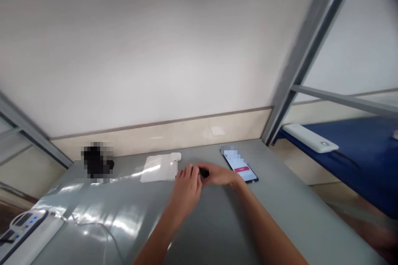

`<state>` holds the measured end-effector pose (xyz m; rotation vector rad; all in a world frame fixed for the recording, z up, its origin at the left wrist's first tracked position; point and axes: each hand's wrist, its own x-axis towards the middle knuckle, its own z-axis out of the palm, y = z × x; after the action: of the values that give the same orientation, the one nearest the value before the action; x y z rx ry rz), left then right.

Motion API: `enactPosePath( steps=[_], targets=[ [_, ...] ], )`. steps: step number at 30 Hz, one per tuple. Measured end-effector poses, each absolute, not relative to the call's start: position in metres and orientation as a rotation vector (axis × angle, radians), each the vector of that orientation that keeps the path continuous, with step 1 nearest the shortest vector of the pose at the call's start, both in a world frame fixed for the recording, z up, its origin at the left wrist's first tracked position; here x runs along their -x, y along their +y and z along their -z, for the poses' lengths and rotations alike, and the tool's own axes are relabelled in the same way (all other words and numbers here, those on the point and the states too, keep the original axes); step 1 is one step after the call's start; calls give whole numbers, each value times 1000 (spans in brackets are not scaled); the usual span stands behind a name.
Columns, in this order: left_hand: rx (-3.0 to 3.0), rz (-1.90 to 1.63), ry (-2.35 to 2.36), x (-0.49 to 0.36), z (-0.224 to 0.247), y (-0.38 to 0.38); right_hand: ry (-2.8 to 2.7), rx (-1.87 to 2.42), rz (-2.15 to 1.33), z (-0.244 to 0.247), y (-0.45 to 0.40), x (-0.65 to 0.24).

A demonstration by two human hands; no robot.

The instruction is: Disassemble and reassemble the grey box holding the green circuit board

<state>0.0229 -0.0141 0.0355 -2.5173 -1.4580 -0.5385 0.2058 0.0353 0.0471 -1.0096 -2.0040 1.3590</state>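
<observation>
Above the grey tabletop, my left hand (188,184) and my right hand (217,174) meet near the middle. A small black object (204,172) shows between them; the fingers hide most of it, so its kind is unclear. Both hands are closed around it, the left from its left side and the right from its right side. Flat white sheets or a thin white packet (160,168) lie just left of my left hand. A smartphone (245,175) with a lit screen and a red button lies beyond my right wrist.
A blurred-out black item (96,161) stands at the back left. At the front left is a white power strip (37,232) with blue lights and white cables (102,225). Metal posts (289,78) flank the grey table (149,219). A white power bank (311,137) lies on a blue surface (357,140) at right.
</observation>
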Motion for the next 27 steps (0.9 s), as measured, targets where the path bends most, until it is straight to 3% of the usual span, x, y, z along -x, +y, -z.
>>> enactPosePath(
  steps=[4,12,27],
  targets=[
    [2498,752,-1315,-18,-23,-8,-1764,972,-1450,-55,35,-222],
    [2349,1238,-1331,-34,-1,-9,-1136,759,-1189,-73,36,-202],
    [2403,1357,-1479,-31,-4,-16,-1055,734,-985,-80,29,-187]
  ],
)
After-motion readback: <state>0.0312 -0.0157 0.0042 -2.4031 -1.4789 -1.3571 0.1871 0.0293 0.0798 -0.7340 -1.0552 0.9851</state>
